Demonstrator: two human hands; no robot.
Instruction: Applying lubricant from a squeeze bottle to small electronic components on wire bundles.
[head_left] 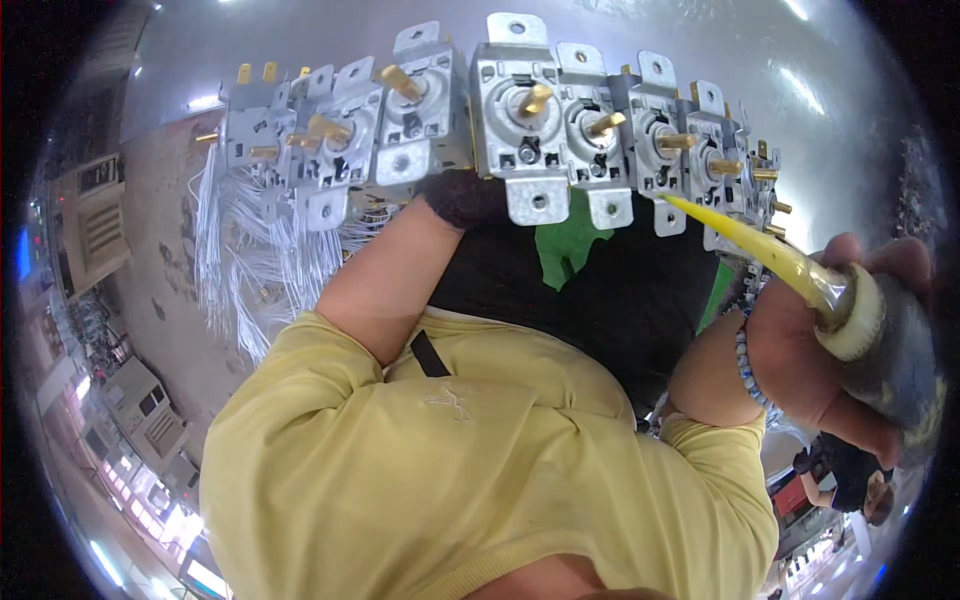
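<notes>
Our right hand wraps its fingers tight around a squeeze bottle, and its yellow nozzle touches one metal switch in the long row of switches. Our left hand, in a dark glove, holds up the row from below; white wires hang at its left end.

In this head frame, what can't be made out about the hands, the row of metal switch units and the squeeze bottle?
- Left hand: only a dark-gloved part shows; the row of switch units covers its fingers, so its grip is unclear.
- Squeeze bottle: the right hand wraps its body and the fisheye rim cuts it off; its contents cannot be told.
- Yellow nozzle tip: too small to tell whether it touches a unit.
- White wires: where they end is blurred.
</notes>
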